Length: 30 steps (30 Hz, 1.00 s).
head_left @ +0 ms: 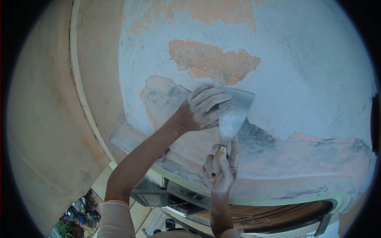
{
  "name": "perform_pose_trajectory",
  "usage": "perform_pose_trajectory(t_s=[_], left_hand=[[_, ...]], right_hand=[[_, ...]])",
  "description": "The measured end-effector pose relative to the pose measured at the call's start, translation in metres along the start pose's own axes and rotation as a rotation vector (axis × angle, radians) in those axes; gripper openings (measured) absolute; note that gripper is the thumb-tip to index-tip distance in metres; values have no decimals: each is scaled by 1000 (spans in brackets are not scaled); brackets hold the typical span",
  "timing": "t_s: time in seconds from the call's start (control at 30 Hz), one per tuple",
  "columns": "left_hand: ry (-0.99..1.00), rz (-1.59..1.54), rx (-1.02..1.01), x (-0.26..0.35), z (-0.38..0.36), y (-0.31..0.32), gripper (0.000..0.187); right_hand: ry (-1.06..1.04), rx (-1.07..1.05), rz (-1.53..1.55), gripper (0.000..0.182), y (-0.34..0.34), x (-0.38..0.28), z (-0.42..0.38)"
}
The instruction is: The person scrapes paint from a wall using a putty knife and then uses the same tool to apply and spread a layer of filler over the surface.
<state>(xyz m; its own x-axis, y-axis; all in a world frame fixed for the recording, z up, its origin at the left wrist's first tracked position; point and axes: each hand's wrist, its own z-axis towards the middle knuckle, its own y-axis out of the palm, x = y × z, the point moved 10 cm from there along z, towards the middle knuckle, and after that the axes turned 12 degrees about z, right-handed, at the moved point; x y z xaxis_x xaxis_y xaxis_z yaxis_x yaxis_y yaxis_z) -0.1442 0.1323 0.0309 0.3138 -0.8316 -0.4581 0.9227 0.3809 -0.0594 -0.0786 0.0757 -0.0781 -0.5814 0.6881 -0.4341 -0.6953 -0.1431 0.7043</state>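
A pale blue-white painted wall (301, 67) fills most of the view, its coat broken by rough orange patches (214, 61) where the paint is off, and by a long pinkish band with dark grey smears running across the lower part. To the left a beige wall face (47, 119) meets it at a pale raised moulding (81, 87) that curves down the frame. Below the wall's lower edge a brown arched door top (285, 216) with carved lines shows, and at the lower left a small, blurred piece of ground lies far beneath. The person's two dusty forearms rise from the bottom of the frame, the left one in a light sleeve (115, 218) pushed up to the elbow. A wide metal scraper (234, 115) lies with its blade flat against the wall, its broad edge at the border of the blue paint and its narrow neck pointing down to a wooden handle. The left hand (202, 109) rests spread open on the blade's face, fingers pressing it to the wall, covering its left part. The right hand (222, 166) sits directly below, fingers curled closed around the handle, with the forefinger stretched up along the neck.
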Motion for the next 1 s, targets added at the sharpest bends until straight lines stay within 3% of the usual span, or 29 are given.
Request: perform_pose_trajectory(t_s=[1.0], left_hand=[[-116, -51, 59, -9, -5, -3, 48]], right_hand=[[-17, 131, -33, 57, 5, -12, 0]])
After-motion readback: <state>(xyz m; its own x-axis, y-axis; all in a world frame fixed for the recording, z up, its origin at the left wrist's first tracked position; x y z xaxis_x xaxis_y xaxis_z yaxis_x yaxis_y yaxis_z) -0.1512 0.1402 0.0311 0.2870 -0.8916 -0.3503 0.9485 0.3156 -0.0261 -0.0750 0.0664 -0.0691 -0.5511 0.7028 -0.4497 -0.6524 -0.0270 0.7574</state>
